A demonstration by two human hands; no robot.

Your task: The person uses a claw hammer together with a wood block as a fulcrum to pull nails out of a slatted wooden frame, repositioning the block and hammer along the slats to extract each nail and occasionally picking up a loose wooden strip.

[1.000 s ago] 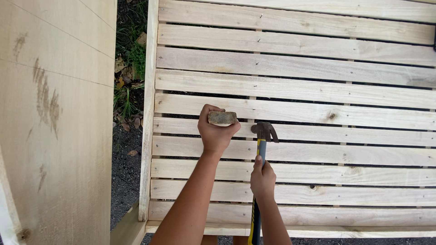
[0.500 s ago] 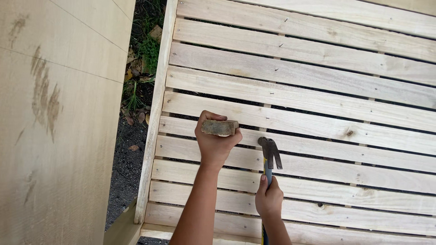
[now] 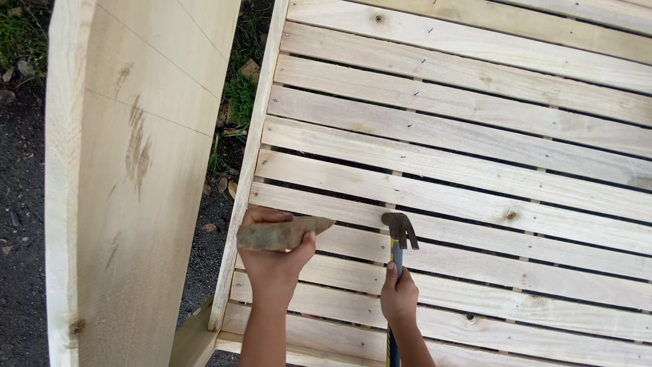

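Your right hand (image 3: 399, 297) stays clamped on the claw hammer (image 3: 399, 231), its head now resting on the slatted panel (image 3: 475, 136). Your left hand (image 3: 273, 261) still grips the wood wedge (image 3: 282, 233), now nearer the panel's left edge.

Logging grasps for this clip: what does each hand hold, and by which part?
Left hand grips a short tapered wooden block at its blunt end; right hand holds a dark-headed claw hammer mid-handle.

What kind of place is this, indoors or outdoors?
Probably an outdoor spot for woodwork. Bare soil and grass show beside a frame of unpainted slats. The left hand holds a wood block, and the right hand holds a hammer.
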